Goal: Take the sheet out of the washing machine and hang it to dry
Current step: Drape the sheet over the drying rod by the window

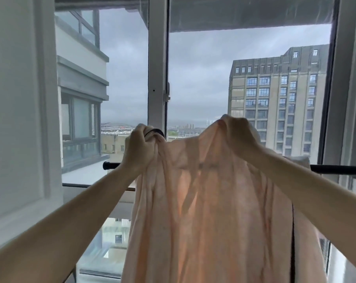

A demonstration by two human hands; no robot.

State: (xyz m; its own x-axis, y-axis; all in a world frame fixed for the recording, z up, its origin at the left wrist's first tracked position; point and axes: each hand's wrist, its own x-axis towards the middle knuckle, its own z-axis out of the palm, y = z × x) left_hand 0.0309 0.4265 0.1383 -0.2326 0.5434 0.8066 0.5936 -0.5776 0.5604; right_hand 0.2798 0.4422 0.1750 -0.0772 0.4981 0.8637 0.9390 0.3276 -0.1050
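behind the work stands a tall window (197,78) giving onto grey sky and a multi-storey building (279,99); a dark rod (340,169) runs across the window at about wrist level.

step in hand, by judgement: the hanging stage. the sheet (209,201), pale peach, is out of the machine and raised in front of the rod, so the removal part appears done.

hands: the left hand (139,146) is clenched round a bunched upper corner of the sheet, with a dark band-like item (154,131) at the fingers; what that item is cannot be told. the right hand (237,135) grips the upper edge on the other side, fingers curled into the cloth. the two hands are held apart, both above the rod.

position of the sheet: it is stretched between the hands and falls below them in long folds, covering the middle of the rod. whether any part already lies over the rod cannot be told.

next move, by judgement: carry the top edge forward over the rod, lower it on the far side, then spread the cloth sideways.
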